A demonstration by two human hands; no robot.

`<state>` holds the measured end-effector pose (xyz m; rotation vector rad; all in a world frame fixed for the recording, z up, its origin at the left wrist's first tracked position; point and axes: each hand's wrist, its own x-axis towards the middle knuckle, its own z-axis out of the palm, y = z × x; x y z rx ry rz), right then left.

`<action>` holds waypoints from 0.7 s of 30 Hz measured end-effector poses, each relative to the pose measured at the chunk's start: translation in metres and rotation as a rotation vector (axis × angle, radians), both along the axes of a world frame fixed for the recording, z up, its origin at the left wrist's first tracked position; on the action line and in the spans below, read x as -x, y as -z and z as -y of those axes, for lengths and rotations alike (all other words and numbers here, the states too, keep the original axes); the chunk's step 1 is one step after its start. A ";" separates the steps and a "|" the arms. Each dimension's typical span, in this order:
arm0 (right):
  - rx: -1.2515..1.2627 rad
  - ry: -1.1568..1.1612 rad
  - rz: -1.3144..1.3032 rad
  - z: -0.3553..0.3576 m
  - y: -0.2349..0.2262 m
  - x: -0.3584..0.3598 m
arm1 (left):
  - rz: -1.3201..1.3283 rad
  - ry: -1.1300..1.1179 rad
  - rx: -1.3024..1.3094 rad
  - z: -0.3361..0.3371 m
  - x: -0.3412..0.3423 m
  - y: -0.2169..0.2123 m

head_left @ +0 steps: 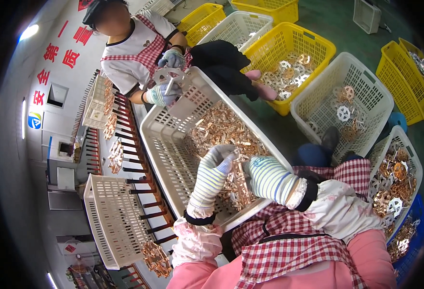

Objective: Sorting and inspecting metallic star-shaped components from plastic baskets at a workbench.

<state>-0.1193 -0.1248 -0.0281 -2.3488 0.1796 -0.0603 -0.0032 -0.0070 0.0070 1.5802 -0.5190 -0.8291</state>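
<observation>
Striped work gloves cover both my hands, which are over a long white plastic crate [160,140] of small copper-coloured metal pieces [226,126]. My left hand [210,177] is closed, with thumb and fingers pinched at a copper-coloured metal piece [241,169] between the hands. On its other side my right hand [271,179] is curled, knuckles up, with its fingertips at the same piece. Those fingertips are partly hidden. More loose pieces lie in the crate just below both hands.
Across the crate a gloved person [142,53] holds a flat silvery metal part [169,77]. On the left runs a rack of dark pegs [137,169] with a white basket [113,216]. To the right stand a yellow crate [313,43] and a white crate [366,79] holding metal parts.
</observation>
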 end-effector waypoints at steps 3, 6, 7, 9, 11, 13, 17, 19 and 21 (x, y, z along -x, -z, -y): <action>0.032 0.046 0.143 0.000 -0.003 -0.001 | 0.180 -0.072 0.087 -0.002 -0.004 -0.001; -0.125 -0.013 0.218 0.006 -0.006 0.001 | 0.289 -0.080 0.015 -0.006 -0.007 0.000; -0.251 -0.038 0.244 0.007 -0.005 0.001 | 0.390 -0.068 -0.038 -0.006 -0.008 0.000; -0.240 0.022 0.144 0.006 -0.006 0.003 | 0.299 -0.083 -0.074 -0.010 -0.009 0.002; -0.168 0.166 0.370 0.001 -0.003 0.008 | 0.171 -0.058 -0.058 -0.012 -0.009 0.004; -0.316 0.124 0.355 0.002 0.022 0.008 | 0.160 -0.080 -0.066 -0.009 -0.004 0.000; 0.021 -0.059 0.103 0.007 0.010 0.009 | 0.470 -0.232 -0.156 -0.012 -0.003 0.001; 0.122 -0.109 0.145 0.007 0.015 0.010 | 0.488 -0.155 -0.145 -0.019 -0.014 -0.002; 0.048 -0.061 0.112 0.008 0.016 0.009 | 0.444 -0.153 -0.045 -0.012 -0.007 0.003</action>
